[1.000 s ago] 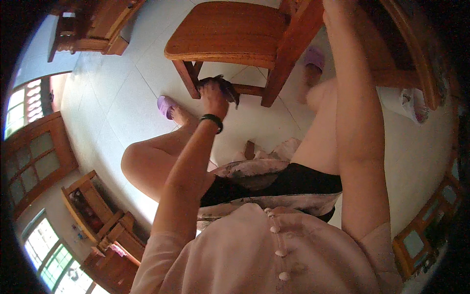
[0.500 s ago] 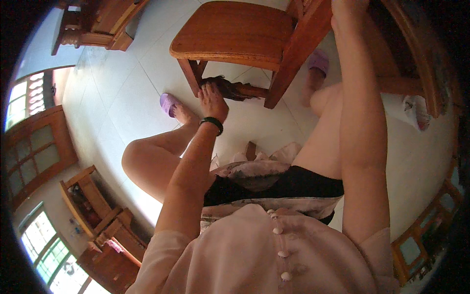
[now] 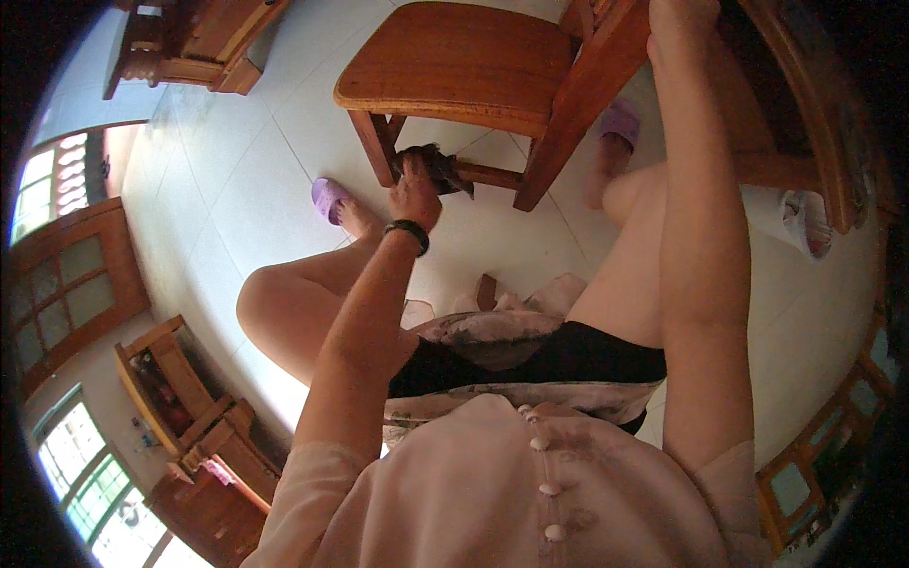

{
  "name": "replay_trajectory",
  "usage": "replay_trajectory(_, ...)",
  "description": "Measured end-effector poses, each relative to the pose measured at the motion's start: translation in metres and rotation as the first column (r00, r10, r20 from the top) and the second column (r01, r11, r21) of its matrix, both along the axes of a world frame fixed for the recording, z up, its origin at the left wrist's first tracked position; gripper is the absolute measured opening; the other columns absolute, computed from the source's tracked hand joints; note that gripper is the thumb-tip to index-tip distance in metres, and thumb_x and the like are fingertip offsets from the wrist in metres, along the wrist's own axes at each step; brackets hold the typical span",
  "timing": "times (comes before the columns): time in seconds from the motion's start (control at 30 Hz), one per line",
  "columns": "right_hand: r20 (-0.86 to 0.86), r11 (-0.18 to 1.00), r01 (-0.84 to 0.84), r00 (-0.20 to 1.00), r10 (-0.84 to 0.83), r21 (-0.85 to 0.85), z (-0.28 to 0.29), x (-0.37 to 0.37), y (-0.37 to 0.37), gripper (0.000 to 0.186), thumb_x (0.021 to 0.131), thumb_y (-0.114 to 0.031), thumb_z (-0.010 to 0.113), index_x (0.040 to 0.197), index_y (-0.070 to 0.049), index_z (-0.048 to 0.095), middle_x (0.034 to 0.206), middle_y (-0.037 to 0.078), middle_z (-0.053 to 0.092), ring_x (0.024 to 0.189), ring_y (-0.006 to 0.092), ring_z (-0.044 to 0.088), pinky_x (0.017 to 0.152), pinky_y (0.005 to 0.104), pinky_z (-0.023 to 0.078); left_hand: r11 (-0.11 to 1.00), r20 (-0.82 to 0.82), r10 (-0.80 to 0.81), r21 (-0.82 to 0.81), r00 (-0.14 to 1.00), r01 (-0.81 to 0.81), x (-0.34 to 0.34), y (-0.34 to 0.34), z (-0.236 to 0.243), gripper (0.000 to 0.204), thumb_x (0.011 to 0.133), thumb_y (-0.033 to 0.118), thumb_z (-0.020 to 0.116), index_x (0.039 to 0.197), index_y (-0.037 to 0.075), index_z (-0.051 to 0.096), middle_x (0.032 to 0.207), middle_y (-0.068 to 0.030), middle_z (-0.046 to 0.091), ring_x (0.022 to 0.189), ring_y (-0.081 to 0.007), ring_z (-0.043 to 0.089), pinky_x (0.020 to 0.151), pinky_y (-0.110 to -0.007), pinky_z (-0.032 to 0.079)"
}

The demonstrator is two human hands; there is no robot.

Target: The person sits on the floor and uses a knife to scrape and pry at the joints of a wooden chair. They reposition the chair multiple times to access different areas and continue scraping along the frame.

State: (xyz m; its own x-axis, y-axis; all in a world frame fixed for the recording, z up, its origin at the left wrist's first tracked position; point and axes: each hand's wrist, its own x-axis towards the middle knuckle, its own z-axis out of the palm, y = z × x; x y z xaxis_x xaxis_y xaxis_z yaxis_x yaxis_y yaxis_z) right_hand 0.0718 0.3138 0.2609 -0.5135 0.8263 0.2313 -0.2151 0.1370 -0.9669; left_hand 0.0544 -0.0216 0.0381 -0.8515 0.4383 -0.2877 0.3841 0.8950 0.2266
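Observation:
A brown wooden chair (image 3: 454,66) is tipped in front of me, its seat and legs toward me. My left hand (image 3: 415,197), with a dark band on the wrist, is at the low rung (image 3: 495,176) between two chair legs. Its fingers are closed on a dark, crumpled cloth (image 3: 437,168) bunched around the rung near the left leg. Higher up on the right, my right hand (image 3: 684,21) grips the chair's thick wooden upright (image 3: 598,83). The upper frame edge cuts off part of that hand, and its fingertips are hidden.
Pale floor tiles (image 3: 237,180) lie around my feet in purple slippers (image 3: 329,201). Other wooden furniture (image 3: 204,47) stands at the far left, with a cabinet (image 3: 170,379) nearer. A dark wooden piece (image 3: 838,189) and a clear slipper (image 3: 806,225) are on the right.
My left fingers, flatter over the cloth before, are now curled into it, and the cloth is more bunched. My right hand keeps its hold on the upright. The view has shifted slightly.

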Motion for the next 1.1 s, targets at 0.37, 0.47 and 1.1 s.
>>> replay_trajectory(0.37,-0.003,1.0,-0.018,1.0,0.018,-0.014,0.006,-0.005,0.003,0.028,0.085,-0.024,0.062,0.067,-0.004,0.059,0.065,0.007,0.06,0.062,0.0191,0.058,0.061,0.0332,0.045,0.997,-0.016,0.04,0.066,0.999,-0.039,0.026,0.011,0.0,0.058,0.08,0.007,0.054,0.135,0.003,0.034,0.139,-0.0196,0.037,0.091,-0.042,0.062,0.077,-0.05,0.05)
replay_trajectory(0.47,0.012,1.0,-0.011,1.0,0.011,-0.029,0.01,-0.002,0.001,0.028,0.085,-0.025,0.063,0.067,-0.004,0.059,0.065,0.006,0.06,0.061,0.0191,0.058,0.061,0.0334,0.045,0.997,-0.019,0.008,0.072,1.0,-0.007,-0.001,-0.011,-0.002,0.056,0.079,0.003,0.053,0.132,0.004,0.036,0.138,-0.0177,0.037,0.096,-0.0393,0.061,0.077,-0.049,0.05)
replay_trajectory(1.1,0.009,0.998,-0.029,1.0,0.03,-0.053,0.004,-0.005,0.005,0.026,0.084,-0.026,0.064,0.07,-0.005,0.06,0.067,0.006,0.06,0.06,0.0187,0.057,0.059,0.0333,0.045,0.954,0.08,0.156,0.245,0.984,-0.172,0.001,0.003,-0.005,0.053,0.081,0.01,0.053,0.133,0.008,0.042,0.138,-0.0132,0.042,0.101,-0.0347,0.061,0.078,-0.045,0.051)
